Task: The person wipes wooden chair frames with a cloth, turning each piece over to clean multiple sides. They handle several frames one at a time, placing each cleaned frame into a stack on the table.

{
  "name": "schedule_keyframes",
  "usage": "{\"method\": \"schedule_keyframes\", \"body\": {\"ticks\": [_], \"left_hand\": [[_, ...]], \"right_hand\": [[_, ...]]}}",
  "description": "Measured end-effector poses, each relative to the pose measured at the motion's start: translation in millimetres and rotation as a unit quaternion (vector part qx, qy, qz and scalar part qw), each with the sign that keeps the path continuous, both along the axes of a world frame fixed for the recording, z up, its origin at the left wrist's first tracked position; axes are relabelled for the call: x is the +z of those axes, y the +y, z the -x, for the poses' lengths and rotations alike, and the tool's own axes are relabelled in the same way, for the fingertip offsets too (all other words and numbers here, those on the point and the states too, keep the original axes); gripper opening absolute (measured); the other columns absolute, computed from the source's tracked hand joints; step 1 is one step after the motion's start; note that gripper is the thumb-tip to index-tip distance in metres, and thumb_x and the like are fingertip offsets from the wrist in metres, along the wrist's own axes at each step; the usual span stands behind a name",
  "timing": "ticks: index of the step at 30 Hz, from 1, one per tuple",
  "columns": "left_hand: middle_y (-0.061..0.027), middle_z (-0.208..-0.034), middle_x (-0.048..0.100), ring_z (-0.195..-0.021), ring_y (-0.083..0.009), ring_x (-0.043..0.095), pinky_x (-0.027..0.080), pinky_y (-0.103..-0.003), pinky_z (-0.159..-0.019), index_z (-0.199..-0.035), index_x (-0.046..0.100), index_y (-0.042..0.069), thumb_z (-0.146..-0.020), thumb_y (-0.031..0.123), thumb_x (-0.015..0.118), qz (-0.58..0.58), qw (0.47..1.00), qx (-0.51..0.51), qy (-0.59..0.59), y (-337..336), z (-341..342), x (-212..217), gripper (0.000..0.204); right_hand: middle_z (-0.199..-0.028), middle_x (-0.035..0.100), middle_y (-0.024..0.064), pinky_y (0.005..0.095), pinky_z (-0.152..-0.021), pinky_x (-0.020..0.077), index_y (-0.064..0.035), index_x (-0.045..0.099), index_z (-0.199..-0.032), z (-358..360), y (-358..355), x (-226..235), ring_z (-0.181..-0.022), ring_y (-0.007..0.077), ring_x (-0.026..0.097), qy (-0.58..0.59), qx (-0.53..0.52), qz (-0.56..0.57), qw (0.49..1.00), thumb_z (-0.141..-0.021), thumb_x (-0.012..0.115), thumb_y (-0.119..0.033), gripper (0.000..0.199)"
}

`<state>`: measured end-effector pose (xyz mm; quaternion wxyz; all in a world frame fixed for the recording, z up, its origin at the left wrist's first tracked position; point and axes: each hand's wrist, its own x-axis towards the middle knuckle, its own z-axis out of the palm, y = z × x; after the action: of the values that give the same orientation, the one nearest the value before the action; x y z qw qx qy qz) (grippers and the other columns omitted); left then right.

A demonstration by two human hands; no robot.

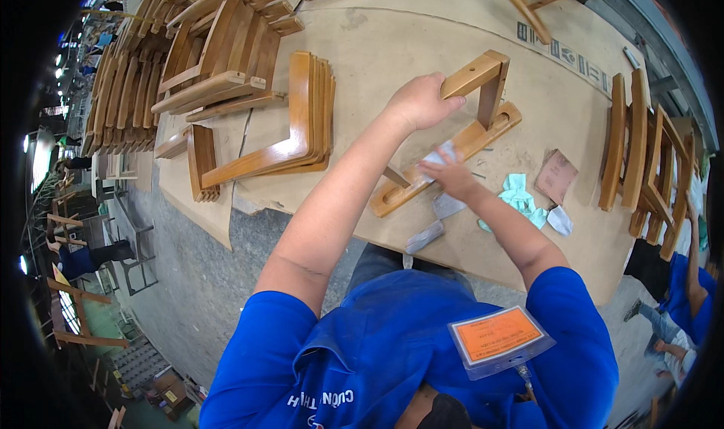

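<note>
A brown varnished wooden frame (477, 138) stands on the cardboard-covered table (392, 44), with its slotted rail lying flat. My left hand (424, 103) is closed round the frame's raised upper bar. Lower down, my right hand (455, 178), smeared by motion, presses a whitish piece of sandpaper (440, 156) against the slotted rail. Grey folded sheets (424, 236) lie close to the rail's near end. Right of my right hand are a crumpled mint-green cloth (522, 199) and a reddish-brown abrasive sheet (556, 176).
L-shaped wooden frames (302, 119) are nested at the left, beside tall stacks of slatted wooden parts (226, 48). More wooden frames (637, 150) stand along the right edge. Other wooden pieces (522, 8) lie at the far side. Another person in blue (697, 293) is at the right.
</note>
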<state>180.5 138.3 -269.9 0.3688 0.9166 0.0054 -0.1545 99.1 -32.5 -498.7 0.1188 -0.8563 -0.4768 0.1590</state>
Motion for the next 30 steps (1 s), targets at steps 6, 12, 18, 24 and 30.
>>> {"method": "schedule_keyframes", "body": {"ticks": [6, 12, 18, 24, 30], "left_hand": [[-0.0203, -0.097, 0.066, -0.092, -0.0317, 0.064, 0.049, -0.039, -0.082, -0.11, 0.061, -0.003, -0.084, 0.039, 0.066, 0.003, 1.0, 0.001, 0.001, 0.0, -1.1, -1.5, 0.049], [-0.0217, -0.1, 0.067, -0.095, -0.0346, 0.064, 0.05, -0.041, -0.084, -0.108, 0.061, -0.003, -0.083, 0.041, 0.065, 0.008, 1.0, 0.004, 0.017, 2.3, -3.4, -0.9, 0.051], [-0.0222, -0.103, 0.066, -0.098, -0.0353, 0.064, 0.05, -0.041, -0.086, -0.111, 0.06, -0.003, -0.083, 0.042, 0.065, 0.008, 1.0, 0.0, -0.001, 4.3, -5.0, -4.3, 0.053], [-0.0219, -0.104, 0.067, -0.098, -0.0346, 0.064, 0.049, -0.04, -0.087, -0.115, 0.061, -0.002, -0.083, 0.042, 0.065, 0.006, 1.0, -0.018, -0.023, 7.9, -11.6, -17.1, 0.054], [-0.0211, -0.102, 0.067, -0.095, -0.033, 0.065, 0.05, -0.039, -0.087, -0.114, 0.064, 0.0, -0.083, 0.045, 0.065, 0.009, 0.999, -0.024, -0.033, 9.7, -15.6, -22.5, 0.055]], "right_hand": [[-0.149, 0.038, -0.0118, 0.0667, -0.111, 0.0151, -0.0276, 0.047, -0.14, 27.4, -3.6, 1.7, -0.143, 0.0297, 0.022, -0.029, -0.077, 0.027, 0.996, -0.086, 0.048, -0.01, 0.057], [-0.149, 0.039, -0.0095, 0.0671, -0.108, 0.0219, -0.022, 0.05, -0.138, 29.3, -17.8, 1.6, -0.142, 0.0298, 0.025, -0.068, -0.04, -0.007, 0.997, -0.085, 0.049, -0.012, 0.053], [-0.142, 0.044, -0.0033, 0.0631, -0.108, 0.0249, -0.0169, 0.055, -0.132, 58.5, -5.7, -5.1, -0.135, 0.0308, 0.033, -0.069, -0.045, -0.055, 0.995, -0.085, 0.048, -0.014, 0.048], [-0.134, 0.051, 0.0035, 0.054, -0.107, 0.0331, -0.0082, 0.055, -0.13, 71.9, 10.8, -13.4, -0.127, 0.0293, 0.042, -0.049, 0.036, -0.129, 0.99, -0.085, 0.048, -0.014, 0.046], [-0.132, 0.052, 0.0039, 0.0489, -0.108, 0.0339, -0.0084, 0.054, -0.13, 68.2, 2.7, -13.4, -0.127, 0.0273, 0.044, -0.078, 0.071, -0.108, 0.989, -0.084, 0.049, -0.013, 0.047]]}}
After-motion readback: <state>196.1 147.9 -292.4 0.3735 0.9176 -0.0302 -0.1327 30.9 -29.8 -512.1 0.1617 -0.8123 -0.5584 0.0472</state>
